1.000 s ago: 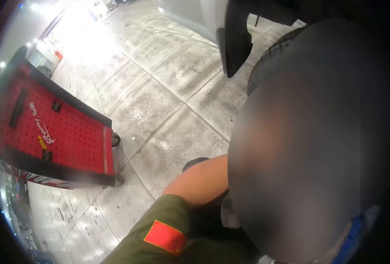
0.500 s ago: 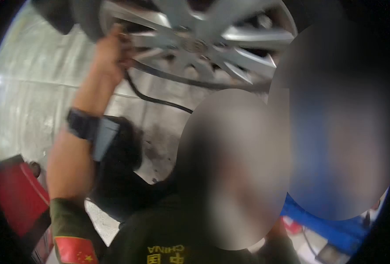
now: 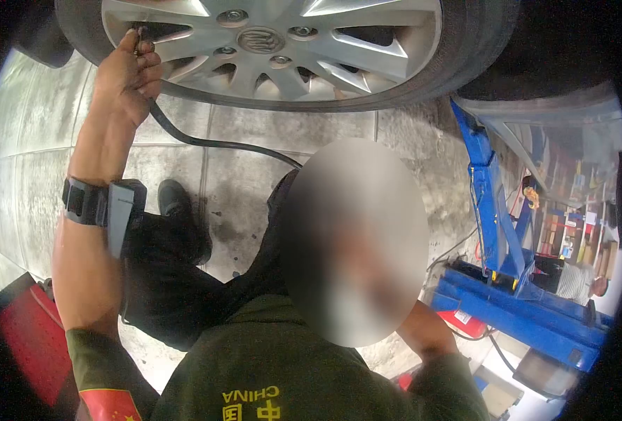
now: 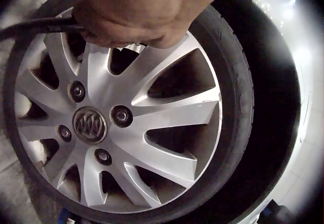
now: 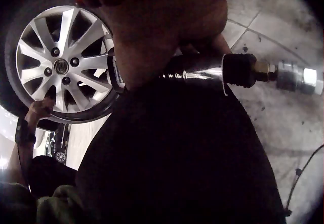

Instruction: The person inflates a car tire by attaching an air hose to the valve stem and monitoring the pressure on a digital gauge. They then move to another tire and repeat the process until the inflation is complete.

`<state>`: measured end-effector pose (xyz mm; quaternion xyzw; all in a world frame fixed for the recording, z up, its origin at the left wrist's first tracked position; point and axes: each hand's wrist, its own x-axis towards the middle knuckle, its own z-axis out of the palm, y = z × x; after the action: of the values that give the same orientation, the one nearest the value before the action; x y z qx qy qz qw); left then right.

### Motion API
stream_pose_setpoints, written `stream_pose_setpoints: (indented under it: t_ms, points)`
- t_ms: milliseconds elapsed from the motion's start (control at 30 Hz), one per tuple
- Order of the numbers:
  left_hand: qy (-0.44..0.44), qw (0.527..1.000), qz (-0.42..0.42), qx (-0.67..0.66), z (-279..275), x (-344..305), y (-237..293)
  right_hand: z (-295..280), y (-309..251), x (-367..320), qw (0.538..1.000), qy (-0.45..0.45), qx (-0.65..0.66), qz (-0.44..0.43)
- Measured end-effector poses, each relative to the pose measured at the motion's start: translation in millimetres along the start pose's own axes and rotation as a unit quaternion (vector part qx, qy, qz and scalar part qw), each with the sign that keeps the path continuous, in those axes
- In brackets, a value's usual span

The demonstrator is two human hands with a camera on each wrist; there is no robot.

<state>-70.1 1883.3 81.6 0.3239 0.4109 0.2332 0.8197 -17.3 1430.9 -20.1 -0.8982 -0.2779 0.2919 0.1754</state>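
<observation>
Inside the left grip [image 3: 127,76], black hose [image 3: 220,144], its tip indistinct.

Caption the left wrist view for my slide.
Left hand gripping a thin black hose at a spoked silver metal wheel.

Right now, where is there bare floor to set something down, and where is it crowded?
Bare floor shows left of the left forearm, beyond the red panel; a narrower strip lies between tyre and hose. Around the blue lift and left hand it is crowded.

The left grip [image 4: 136,11] holds a black hose [image 4: 35,28] (silver wheel [image 4: 110,135] behind).
</observation>
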Motion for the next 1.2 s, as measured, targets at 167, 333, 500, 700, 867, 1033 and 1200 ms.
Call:
stream_pose_setpoints:
  t_ms: [167,333,500,700,867,1033,1200]
  points:
    - [-0.029,1.0,-0.002,-0.002,-6,3,-1,2,3,-3,1.0,0.015,0.006,-0.023]
    - [-0.004,0.999,0.044,-0.01,-4,8,-9,-4,1,-11,0.999,0.028,0.003,-0.037]
    - [0.066,0.997,0.023,0.021,-12,-29,-44,-17,8,-34,0.998,0.055,-0.01,-0.042]
    - [0.108,0.96,0.093,0.242,-30,-23,-45,6,18,-32,0.99,0.007,0.14,-0.023]
    - [0.121,0.732,0.324,0.587,-67,11,-49,-24,-4,-44,0.983,0.007,0.181,0.018]
    - [0.12,0.717,0.161,0.667,-93,35,-55,-41,26,-68,0.981,0.038,0.191,0.003]
    - [0.136,0.968,0.003,0.212,-65,10,-41,-27,54,-86,0.943,0.108,0.311,0.04]
